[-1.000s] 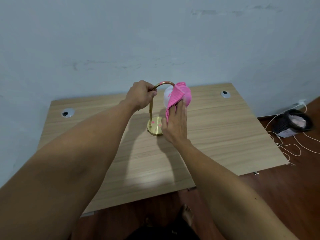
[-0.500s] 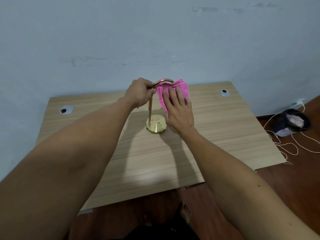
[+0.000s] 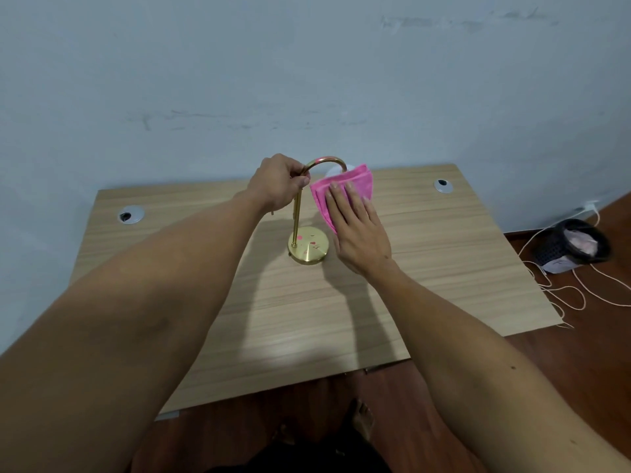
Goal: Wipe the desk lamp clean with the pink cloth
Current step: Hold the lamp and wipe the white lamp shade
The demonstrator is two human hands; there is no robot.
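A brass desk lamp [image 3: 308,246] with a round base and an arched neck stands mid-table. My left hand [image 3: 278,181] grips the neck just below the arch. The folded pink cloth [image 3: 345,187] covers the lamp's white globe shade [image 3: 333,171], of which only a sliver shows above the cloth. My right hand [image 3: 358,227] lies flat against the cloth with straight fingers, pressing it onto the shade.
The lamp stands on a wooden table [image 3: 426,268] set against a pale blue wall, with cable grommets at back left [image 3: 130,214] and back right [image 3: 443,185]. A dark bin [image 3: 573,245] and loose white cords [image 3: 563,291] lie on the floor to the right.
The cloth has spread from a bunched wrap into a flat fold over the shade. My right hand has turned from edge-on to palm-flat and slid rightward. My left hand kept its grip.
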